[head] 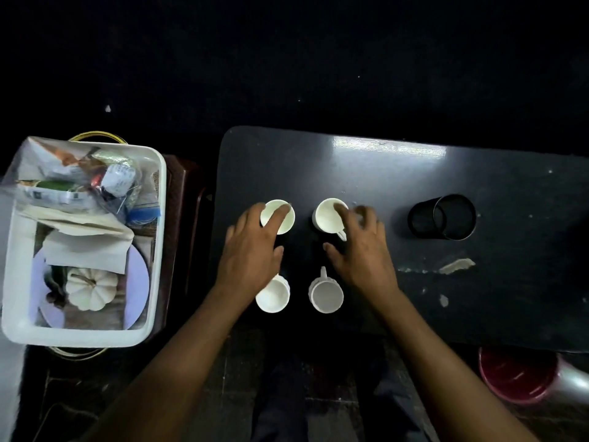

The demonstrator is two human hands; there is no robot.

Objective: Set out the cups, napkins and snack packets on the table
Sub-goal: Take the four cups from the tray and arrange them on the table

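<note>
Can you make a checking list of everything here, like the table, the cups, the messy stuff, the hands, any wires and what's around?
Surface: dark table, scuffed, pale scraps on it.
Job's things: four white cups on the table in two rows; napkins and snack packets in the white tub to the left.
Clutter: black mesh holder on its side; small white pumpkin in the tub.
Grip: left hand fingers on the far left cup; right hand at the far right cup.
Cables: nothing seen.
Surroundings: red bucket on the floor.

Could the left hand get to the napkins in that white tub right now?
Probably yes. The left hand rests on a far cup, and the white tub holding the napkins sits open on that side.
</note>
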